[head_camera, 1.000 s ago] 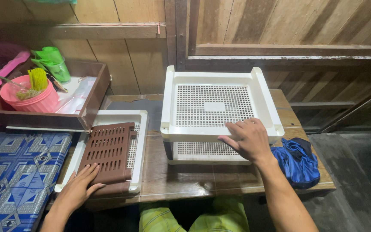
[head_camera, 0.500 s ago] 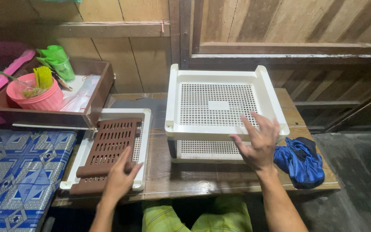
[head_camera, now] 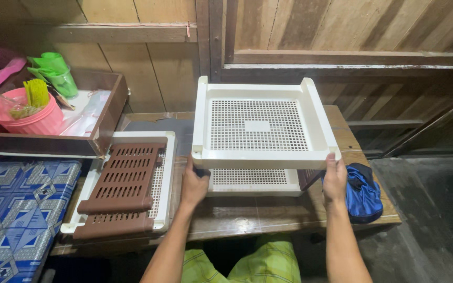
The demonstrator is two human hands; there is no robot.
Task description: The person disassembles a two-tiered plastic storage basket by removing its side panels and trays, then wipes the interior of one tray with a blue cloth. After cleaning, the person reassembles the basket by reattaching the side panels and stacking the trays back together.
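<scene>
A white two-tier plastic rack (head_camera: 260,123) with perforated shelves stands on the wooden table (head_camera: 237,215). My left hand (head_camera: 193,183) grips its front left corner post, under the upper shelf. My right hand (head_camera: 334,179) grips the front right corner. To the left lies a loose white perforated shelf (head_camera: 165,173) with two brown slatted panels (head_camera: 124,181) stacked on it; neither hand touches them.
A blue cloth bundle (head_camera: 364,191) lies at the table's right edge beside my right hand. At the back left a brown wooden box (head_camera: 108,112) holds a pink bowl (head_camera: 27,118) and green cups (head_camera: 56,73). A blue patterned cloth (head_camera: 14,209) covers the surface at left.
My left hand left the brown panels and moved right to the rack's front left corner. My right hand came off the top shelf and took the front right corner.
</scene>
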